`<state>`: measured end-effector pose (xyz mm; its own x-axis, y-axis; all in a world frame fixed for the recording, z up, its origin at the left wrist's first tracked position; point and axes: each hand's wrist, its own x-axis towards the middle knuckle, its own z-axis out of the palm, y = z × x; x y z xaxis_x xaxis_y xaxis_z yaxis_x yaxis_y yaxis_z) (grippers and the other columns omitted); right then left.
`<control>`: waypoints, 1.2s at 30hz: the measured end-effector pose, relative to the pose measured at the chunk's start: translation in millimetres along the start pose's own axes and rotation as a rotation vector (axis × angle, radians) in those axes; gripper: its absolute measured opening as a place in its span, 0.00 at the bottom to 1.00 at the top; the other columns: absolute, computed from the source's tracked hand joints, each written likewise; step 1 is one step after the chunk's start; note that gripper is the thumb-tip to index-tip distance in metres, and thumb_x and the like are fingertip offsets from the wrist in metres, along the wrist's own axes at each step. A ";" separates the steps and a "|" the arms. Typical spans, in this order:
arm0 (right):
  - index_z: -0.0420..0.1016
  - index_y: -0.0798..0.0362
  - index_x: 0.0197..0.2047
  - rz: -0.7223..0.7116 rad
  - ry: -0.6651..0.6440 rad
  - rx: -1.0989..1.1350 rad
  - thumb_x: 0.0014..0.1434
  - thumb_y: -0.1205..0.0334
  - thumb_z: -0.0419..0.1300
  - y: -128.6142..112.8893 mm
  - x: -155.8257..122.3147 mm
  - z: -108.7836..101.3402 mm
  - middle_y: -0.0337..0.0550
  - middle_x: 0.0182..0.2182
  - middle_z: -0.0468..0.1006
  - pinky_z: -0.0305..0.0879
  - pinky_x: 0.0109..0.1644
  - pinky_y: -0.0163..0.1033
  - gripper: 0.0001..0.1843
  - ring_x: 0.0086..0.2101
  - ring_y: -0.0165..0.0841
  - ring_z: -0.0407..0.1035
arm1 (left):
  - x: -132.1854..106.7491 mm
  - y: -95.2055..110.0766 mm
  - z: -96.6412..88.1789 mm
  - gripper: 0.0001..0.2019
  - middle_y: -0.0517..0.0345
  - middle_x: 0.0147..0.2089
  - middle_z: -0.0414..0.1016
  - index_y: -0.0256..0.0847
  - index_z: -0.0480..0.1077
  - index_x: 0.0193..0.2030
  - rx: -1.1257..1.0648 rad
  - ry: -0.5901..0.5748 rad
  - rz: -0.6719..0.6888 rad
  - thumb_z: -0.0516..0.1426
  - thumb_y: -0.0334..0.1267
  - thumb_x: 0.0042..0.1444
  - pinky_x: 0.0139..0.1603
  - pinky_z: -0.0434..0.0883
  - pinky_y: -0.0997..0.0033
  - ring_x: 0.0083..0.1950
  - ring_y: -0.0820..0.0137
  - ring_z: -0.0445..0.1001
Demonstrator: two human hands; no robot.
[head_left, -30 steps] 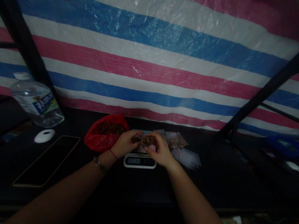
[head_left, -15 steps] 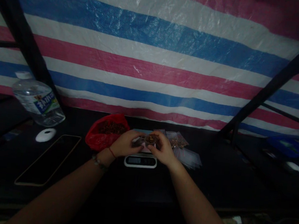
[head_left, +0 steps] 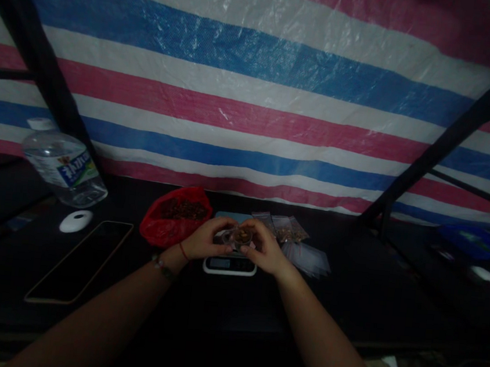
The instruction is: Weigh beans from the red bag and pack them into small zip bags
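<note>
Both my hands meet over a small white digital scale (head_left: 230, 265) at the middle of the dark table. My left hand (head_left: 204, 240) and my right hand (head_left: 265, 248) are closed round a small clear packet (head_left: 240, 237) holding brownish bits, pinching it from either side just above the scale's platform. A red plastic bag (head_left: 166, 222) open on dark brown pieces lies just left of my left hand. Several small clear zip bags (head_left: 303, 249), some filled, lie fanned out to the right of my right hand.
A clear water bottle (head_left: 63, 165) lies tilted at the far left, with a white round object (head_left: 75, 221) and a dark phone (head_left: 80, 261) in front of it. A striped tarp (head_left: 254, 91) hangs behind. Black frame bars slant at both sides.
My hands have drawn closer together on the packet and dropped slightly toward the scale. Nothing else on the table has moved.
</note>
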<state>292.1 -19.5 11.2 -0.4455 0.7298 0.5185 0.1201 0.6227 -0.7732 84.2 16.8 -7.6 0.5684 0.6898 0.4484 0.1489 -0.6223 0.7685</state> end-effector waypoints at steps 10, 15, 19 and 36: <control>0.68 0.45 0.54 0.052 0.202 -0.122 0.53 0.62 0.64 7.8 5.9 -2.0 0.46 0.48 0.72 0.68 0.52 0.46 0.24 0.48 0.37 0.69 | 3.7 4.1 11.5 0.20 0.54 0.40 0.70 0.38 0.65 0.44 0.036 0.145 -0.065 0.62 0.45 0.47 0.41 0.70 0.65 0.40 0.65 0.71; 0.69 0.49 0.50 0.117 0.270 -0.109 0.48 0.64 0.68 10.8 7.1 0.5 0.44 0.42 0.75 0.71 0.45 0.42 0.25 0.41 0.35 0.72 | 4.7 5.0 15.0 0.20 0.54 0.40 0.71 0.38 0.65 0.44 0.134 0.167 -0.069 0.63 0.45 0.47 0.41 0.70 0.66 0.40 0.65 0.72; 0.74 0.48 0.47 0.032 0.236 -0.204 0.51 0.63 0.66 9.6 7.9 -2.4 0.46 0.46 0.73 0.71 0.46 0.42 0.18 0.45 0.36 0.70 | 4.8 4.4 16.1 0.20 0.53 0.41 0.71 0.38 0.65 0.44 0.123 0.176 -0.073 0.63 0.44 0.47 0.43 0.70 0.64 0.42 0.64 0.72; 0.65 0.42 0.61 0.027 0.162 -0.122 0.62 0.63 0.56 10.6 6.2 -2.5 0.45 0.58 0.69 0.66 0.57 0.47 0.24 0.55 0.36 0.66 | 6.6 6.9 18.7 0.19 0.56 0.39 0.70 0.38 0.64 0.44 0.150 0.224 -0.096 0.61 0.43 0.47 0.39 0.69 0.67 0.39 0.66 0.71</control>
<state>292.9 -7.7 7.2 -0.2930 0.7763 0.5582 0.2407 0.6249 -0.7427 104.1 10.1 -7.9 0.3553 0.8022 0.4798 0.3208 -0.5868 0.7435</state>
